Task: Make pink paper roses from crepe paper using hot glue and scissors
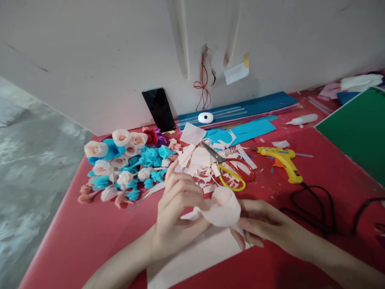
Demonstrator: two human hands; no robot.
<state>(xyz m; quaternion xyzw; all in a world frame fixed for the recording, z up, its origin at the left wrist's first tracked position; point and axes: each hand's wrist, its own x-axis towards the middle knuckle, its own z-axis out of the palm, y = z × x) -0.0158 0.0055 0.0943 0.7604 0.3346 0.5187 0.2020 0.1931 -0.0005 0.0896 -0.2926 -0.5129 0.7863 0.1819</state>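
Both my hands meet over the red table (90, 237) around a pale pink paper flower (224, 208). My left hand (177, 212) pinches the flower's left side, fingers closed on the paper. My right hand (258, 224) cups it from the right and below, fingers curled on it. Under my hands lies a pale pink sheet (198, 257). Just beyond are paper scraps (198, 160) and red-and-yellow handled scissors (231, 168).
A pile of finished pink, white and blue paper flowers (126, 160) lies at the left. A yellow glue gun (284, 160) with black cord (325, 208) sits right. Blue sheets (249, 130), a phone (159, 109), a glue bottle (302, 119) and a green board (357, 128) stand further back.
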